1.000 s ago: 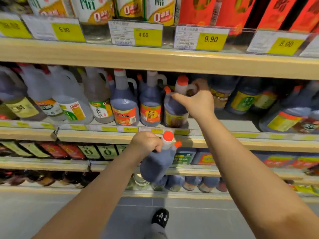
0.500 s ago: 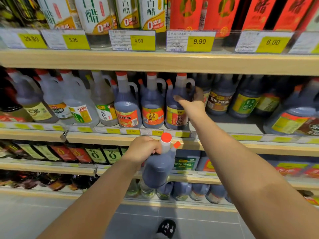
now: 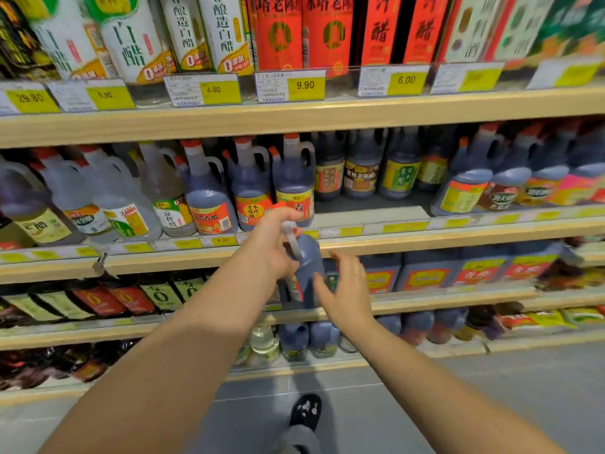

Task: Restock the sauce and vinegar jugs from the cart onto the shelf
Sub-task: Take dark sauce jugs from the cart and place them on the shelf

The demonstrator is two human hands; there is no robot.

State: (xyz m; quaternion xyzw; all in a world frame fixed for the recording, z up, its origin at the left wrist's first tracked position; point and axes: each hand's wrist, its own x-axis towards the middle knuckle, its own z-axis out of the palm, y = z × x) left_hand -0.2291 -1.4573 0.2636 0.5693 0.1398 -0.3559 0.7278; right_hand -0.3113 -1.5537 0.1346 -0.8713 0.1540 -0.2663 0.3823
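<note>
1. The left hand [image 3: 271, 244] is closed round the handle of a dark jug [image 3: 304, 273], carrying it upright in front of the shelf [image 3: 376, 245], just below the jug row; judged, this grip carries its weight.
2. The right hand [image 3: 347, 290] is spread, fingers apart, just beside the jug body, touching or nearly so; contact cannot be told. Judged, it is placed to steady or take the jug.
3. A bare gap [image 3: 370, 213] on the shelf lies right of the front dark jugs [image 3: 248, 191]; likely destination.
4. The jug: dark liquid, pale handle, red cap mostly hidden, label partly visible.
5. The cart is not in view.
</note>
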